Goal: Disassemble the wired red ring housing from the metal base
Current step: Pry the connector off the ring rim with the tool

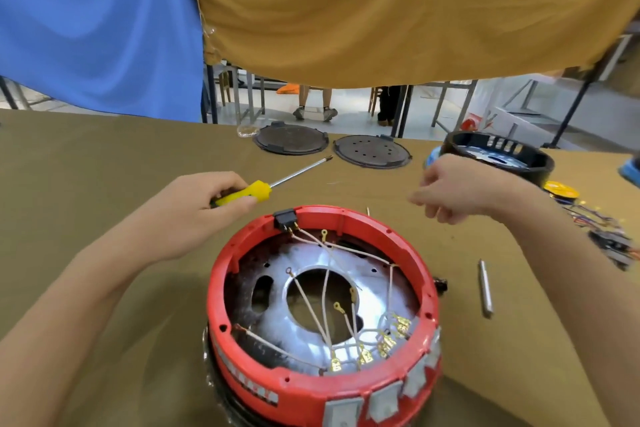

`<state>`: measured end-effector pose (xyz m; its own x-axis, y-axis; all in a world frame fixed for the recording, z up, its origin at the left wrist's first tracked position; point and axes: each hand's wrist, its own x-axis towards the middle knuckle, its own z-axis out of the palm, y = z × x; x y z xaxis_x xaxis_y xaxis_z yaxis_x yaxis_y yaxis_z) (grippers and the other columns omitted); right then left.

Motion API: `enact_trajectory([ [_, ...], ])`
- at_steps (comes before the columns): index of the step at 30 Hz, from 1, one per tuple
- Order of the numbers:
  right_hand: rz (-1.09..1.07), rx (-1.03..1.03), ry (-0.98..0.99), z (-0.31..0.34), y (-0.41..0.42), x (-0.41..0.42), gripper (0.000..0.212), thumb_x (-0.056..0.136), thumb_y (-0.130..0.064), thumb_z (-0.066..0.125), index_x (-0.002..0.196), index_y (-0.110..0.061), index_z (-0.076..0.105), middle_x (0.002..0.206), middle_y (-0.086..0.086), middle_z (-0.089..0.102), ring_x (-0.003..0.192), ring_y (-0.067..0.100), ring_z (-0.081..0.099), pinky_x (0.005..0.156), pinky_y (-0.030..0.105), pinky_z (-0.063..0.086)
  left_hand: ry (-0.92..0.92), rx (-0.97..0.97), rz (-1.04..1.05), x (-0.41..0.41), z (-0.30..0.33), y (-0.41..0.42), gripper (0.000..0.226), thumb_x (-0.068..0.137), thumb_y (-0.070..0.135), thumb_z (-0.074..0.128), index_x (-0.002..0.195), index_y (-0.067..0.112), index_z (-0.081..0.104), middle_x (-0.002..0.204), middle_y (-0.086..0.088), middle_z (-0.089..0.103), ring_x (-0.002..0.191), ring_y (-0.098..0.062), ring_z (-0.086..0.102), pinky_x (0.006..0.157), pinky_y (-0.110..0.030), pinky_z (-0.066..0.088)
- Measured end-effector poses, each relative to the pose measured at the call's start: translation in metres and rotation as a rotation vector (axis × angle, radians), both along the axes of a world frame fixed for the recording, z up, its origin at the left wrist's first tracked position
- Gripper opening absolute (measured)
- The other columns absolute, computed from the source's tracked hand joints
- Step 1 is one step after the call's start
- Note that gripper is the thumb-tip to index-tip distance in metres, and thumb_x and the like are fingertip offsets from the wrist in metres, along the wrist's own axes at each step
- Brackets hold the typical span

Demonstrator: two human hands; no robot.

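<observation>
Red ring housing (322,308) below both hands (194,208), untouched.

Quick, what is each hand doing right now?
Left hand: grips the yellow screwdriver by its handle.
Right hand: holds nothing visible, fingers loosely curled above the table, beyond the red ring housing.

Red ring housing (323,319) bottom edge cropped
</observation>
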<state>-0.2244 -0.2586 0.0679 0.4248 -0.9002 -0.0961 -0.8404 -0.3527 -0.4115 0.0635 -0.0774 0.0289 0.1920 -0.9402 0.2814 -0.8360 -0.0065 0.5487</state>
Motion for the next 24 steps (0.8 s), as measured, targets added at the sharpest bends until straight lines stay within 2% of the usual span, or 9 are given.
enact_trajectory([
  [3,-0.153,0.209,0.315,-0.02,-0.007,-0.033,0.034,0.091,-0.031,0.068,0.079,0.001,0.063,0.05,0.005,0.062,0.041,0.02,0.056,0.046,0.025,0.05,0.046,0.062,0.056,0.012,-0.012,-0.015,0.02,0.095,0.038,0.057,0.091,0.02,0.065,0.076,-0.001,0.061,0.068,-0.018,0.062,0.07,-0.036,0.048],
  [6,-0.247,0.323,0.431,-0.042,-0.007,-0.055,0.036,0.089,-0.034,0.071,0.085,0.0,0.065,0.047,0.007,0.063,0.041,0.02,0.06,0.048,0.026,0.052,0.054,0.131,0.109,0.028,-0.032,-0.017,0.019,0.096,0.033,0.059,0.094,0.015,0.068,0.084,-0.005,0.066,0.077,-0.024,0.063,0.073,-0.036,0.047],
  [8,-0.264,0.396,0.396,-0.05,-0.007,-0.061,0.033,0.09,-0.031,0.071,0.086,0.0,0.063,0.051,0.009,0.064,0.046,0.022,0.062,0.049,0.027,0.053,-0.006,0.205,0.099,0.032,-0.045,-0.017,0.022,0.093,0.036,0.062,0.096,0.016,0.07,0.09,0.0,0.07,0.084,-0.021,0.064,0.078,-0.036,0.05],
  [10,-0.248,0.424,0.334,-0.052,-0.005,-0.06,0.028,0.094,-0.025,0.067,0.085,0.001,0.063,0.054,0.01,0.065,0.046,0.021,0.062,0.048,0.025,0.052,-0.128,0.237,0.108,0.029,-0.053,-0.017,0.022,0.091,0.036,0.065,0.1,0.017,0.072,0.093,0.002,0.069,0.085,-0.018,0.062,0.075,-0.03,0.046],
  [14,-0.129,0.257,0.22,-0.047,0.006,-0.047,0.029,0.097,-0.021,0.06,0.084,0.004,0.067,0.064,0.013,0.069,0.05,0.022,0.066,0.048,0.025,0.053,-0.234,0.22,0.127,0.022,-0.058,-0.02,0.022,0.088,0.032,0.067,0.103,0.016,0.073,0.097,-0.004,0.067,0.092,-0.022,0.062,0.078,-0.03,0.046],
  [17,-0.036,0.004,0.052,-0.035,0.018,-0.034,0.03,0.098,-0.022,0.056,0.08,0.0,0.067,0.068,0.009,0.072,0.049,0.015,0.067,0.049,0.023,0.052,-0.192,0.228,0.135,0.019,-0.053,-0.014,0.022,0.093,0.031,0.063,0.106,0.015,0.073,0.101,-0.002,0.069,0.095,-0.02,0.062,0.081,-0.028,0.046],
  [19,0.059,-0.091,-0.216,-0.023,0.03,-0.023,0.028,0.097,-0.023,0.057,0.081,-0.002,0.067,0.067,0.004,0.072,0.054,0.013,0.069,0.054,0.023,0.053,-0.153,0.092,0.162,0.015,-0.041,-0.006,0.022,0.097,0.031,0.058,0.107,0.016,0.07,0.104,-0.001,0.067,0.1,-0.019,0.061,0.086,-0.029,0.045],
  [22,0.264,0.212,-0.76,-0.005,0.055,0.004,0.013,0.095,-0.016,0.065,0.093,-0.003,0.066,0.074,0.009,0.074,0.065,0.018,0.07,0.062,0.023,0.056,-0.029,-0.195,0.118,-0.006,-0.011,0.007,0.017,0.095,0.046,0.054,0.099,0.034,0.065,0.098,0.013,0.066,0.093,-0.004,0.06,0.076,-0.021,0.043],
  [24,0.355,0.388,-0.921,-0.003,0.066,0.027,0.014,0.092,-0.015,0.069,0.098,-0.003,0.063,0.084,0.015,0.075,0.073,0.022,0.072,0.066,0.024,0.058,0.105,-0.174,-0.061,-0.03,0.008,0.013,0.03,0.084,0.065,0.052,0.102,0.043,0.063,0.095,0.021,0.065,0.089,0.003,0.06,0.072,-0.017,0.043],
])
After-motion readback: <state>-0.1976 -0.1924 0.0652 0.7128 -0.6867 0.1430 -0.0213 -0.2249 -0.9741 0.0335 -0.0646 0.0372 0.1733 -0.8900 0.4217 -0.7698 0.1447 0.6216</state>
